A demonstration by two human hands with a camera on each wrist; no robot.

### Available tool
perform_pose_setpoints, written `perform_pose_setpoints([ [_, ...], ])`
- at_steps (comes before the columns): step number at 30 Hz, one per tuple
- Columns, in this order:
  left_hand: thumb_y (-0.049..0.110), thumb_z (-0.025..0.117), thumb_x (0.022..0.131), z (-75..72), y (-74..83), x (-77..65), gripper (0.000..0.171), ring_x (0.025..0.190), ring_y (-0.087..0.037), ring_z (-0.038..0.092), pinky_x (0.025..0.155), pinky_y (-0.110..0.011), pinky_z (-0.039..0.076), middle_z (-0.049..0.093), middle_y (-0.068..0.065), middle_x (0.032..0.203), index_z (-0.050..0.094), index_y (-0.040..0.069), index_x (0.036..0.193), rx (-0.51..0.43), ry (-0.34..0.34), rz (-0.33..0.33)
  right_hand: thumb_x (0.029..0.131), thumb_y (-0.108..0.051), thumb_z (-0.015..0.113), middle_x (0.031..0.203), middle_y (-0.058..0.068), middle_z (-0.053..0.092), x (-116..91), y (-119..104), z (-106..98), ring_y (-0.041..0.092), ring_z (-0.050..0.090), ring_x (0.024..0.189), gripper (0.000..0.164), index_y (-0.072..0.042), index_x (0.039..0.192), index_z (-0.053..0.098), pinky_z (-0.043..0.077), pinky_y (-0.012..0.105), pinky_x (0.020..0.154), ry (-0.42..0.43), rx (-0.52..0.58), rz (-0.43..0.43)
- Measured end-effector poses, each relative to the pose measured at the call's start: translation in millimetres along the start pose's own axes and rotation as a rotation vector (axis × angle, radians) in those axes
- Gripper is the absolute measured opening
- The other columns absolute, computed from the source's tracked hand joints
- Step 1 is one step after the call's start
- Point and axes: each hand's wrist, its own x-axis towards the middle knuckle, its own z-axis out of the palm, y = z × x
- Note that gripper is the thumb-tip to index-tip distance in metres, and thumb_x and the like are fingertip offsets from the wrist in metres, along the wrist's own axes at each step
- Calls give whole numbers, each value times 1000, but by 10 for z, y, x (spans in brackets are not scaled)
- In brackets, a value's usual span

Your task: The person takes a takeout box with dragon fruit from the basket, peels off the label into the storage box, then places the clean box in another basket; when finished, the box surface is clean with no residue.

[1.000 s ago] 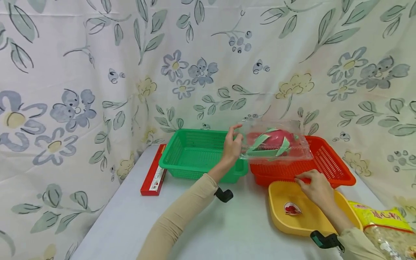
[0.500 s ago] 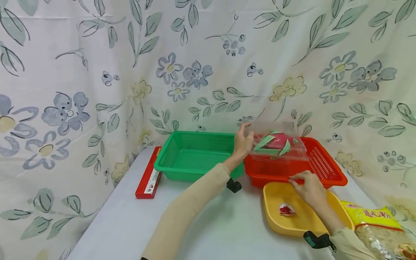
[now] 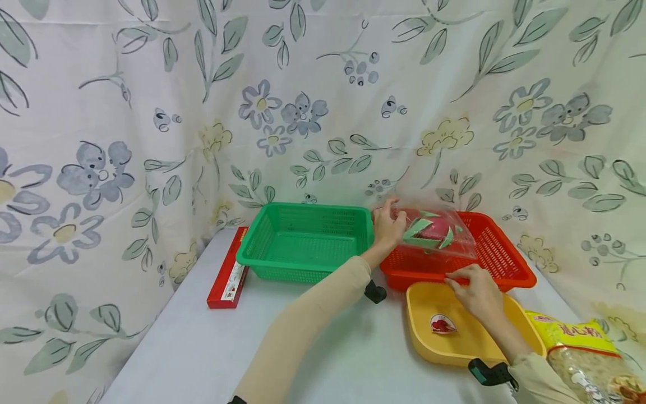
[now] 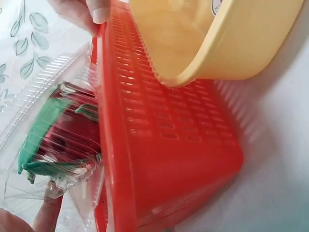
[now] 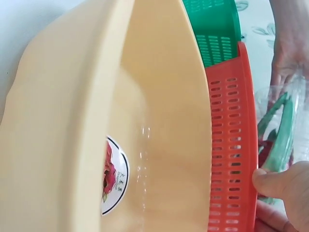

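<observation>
A clear plastic box (image 3: 460, 248) with a pink and green dragon fruit (image 3: 438, 229) inside is tilted over the red basket (image 3: 497, 249). My left hand (image 3: 387, 231) holds the box by its left end. In the left wrist view, a finger (image 4: 47, 212) reaches under the box, which is partly down behind the basket's rim. My right hand (image 3: 479, 294) pinches the front rim of the red basket; in the right wrist view its thumb (image 5: 270, 183) presses on that rim. Whether the box touches the basket's bottom is hidden.
A yellow basin (image 3: 469, 350) with a round sticker stands before the red basket. Left of it is a green basket (image 3: 315, 247), then a long red box (image 3: 227, 275). A bag of pasta (image 3: 580, 339) lies at the right. A floral curtain (image 3: 323, 101) hangs behind.
My left hand has moved right and lowered the plastic box towards the red basket, tipping it. My right hand has stayed on the basket's rim. The head view has shifted slightly.
</observation>
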Motion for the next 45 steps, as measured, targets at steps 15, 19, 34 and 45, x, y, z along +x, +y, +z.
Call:
perform_pose_setpoints([
  [15, 28, 53, 97, 191, -60, -92, 39, 88, -19, 54, 84, -39, 49, 50, -4, 124, 53, 25, 136, 99, -84, -69, 83, -10, 77, 96, 19, 64, -17, 1, 26, 36, 57, 86, 11, -2, 91, 78, 45, 37, 60, 23, -8, -4],
  [19, 28, 53, 98, 211, -122, -82, 40, 90, -19, 53, 85, -38, 48, 48, -4, 127, 51, 27, 137, 96, -123, -100, 84, -11, 77, 96, 18, 64, -20, 8, 27, 35, 56, 85, 12, -2, 92, 78, 44, 35, 59, 12, -8, -2],
  [34, 31, 54, 99, 174, -96, -160, 56, 121, -25, 51, 104, -42, 41, 42, -10, 144, 31, 13, 147, 88, -193, -246, 83, -9, 77, 96, 18, 64, -13, 16, 41, 36, 56, 85, 10, -2, 90, 78, 42, 33, 57, 17, 8, -35],
  [45, 35, 54, 99, 219, -52, -240, 72, 128, -24, 45, 108, -40, 40, 39, -11, 149, 18, 8, 156, 211, -305, -350, 83, -10, 77, 97, 17, 64, -11, 20, 24, 36, 55, 87, 11, -2, 92, 78, 43, 36, 58, 29, -10, -15],
])
